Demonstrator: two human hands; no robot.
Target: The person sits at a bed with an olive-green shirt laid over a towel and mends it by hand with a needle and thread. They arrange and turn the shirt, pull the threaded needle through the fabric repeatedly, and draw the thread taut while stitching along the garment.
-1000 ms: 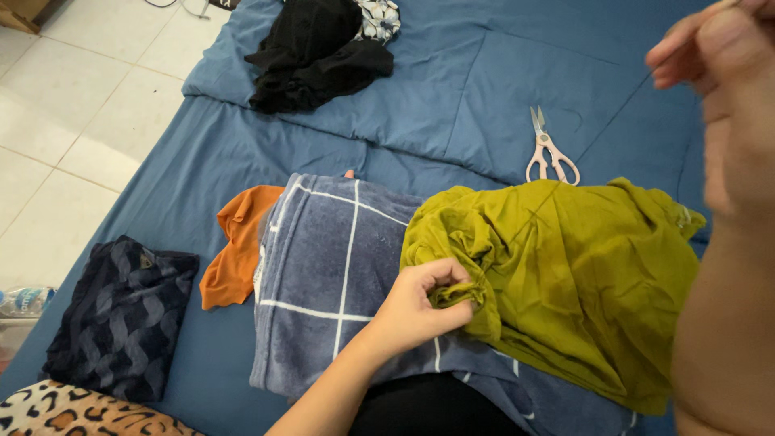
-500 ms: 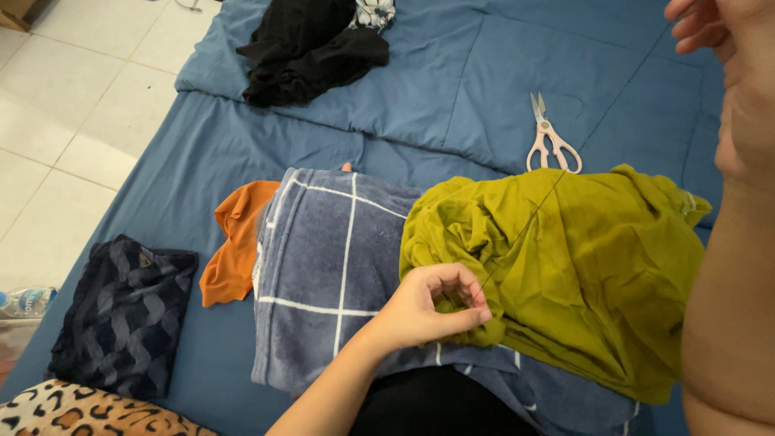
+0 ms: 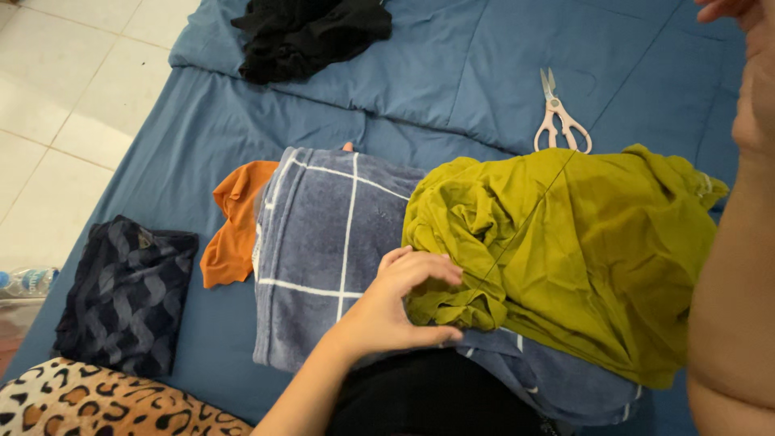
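Cloth [image 3: 581, 258], olive-green, crumpled (thin dark thread across it).

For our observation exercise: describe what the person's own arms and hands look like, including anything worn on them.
Both are bare. The left hand shows no ring, glove or bracelet, and its forearm no sleeve or watch. The right hand is cut off by the picture's edge; its forearm, close to the camera and blurred, is likewise sleeveless. No markings show on either arm.
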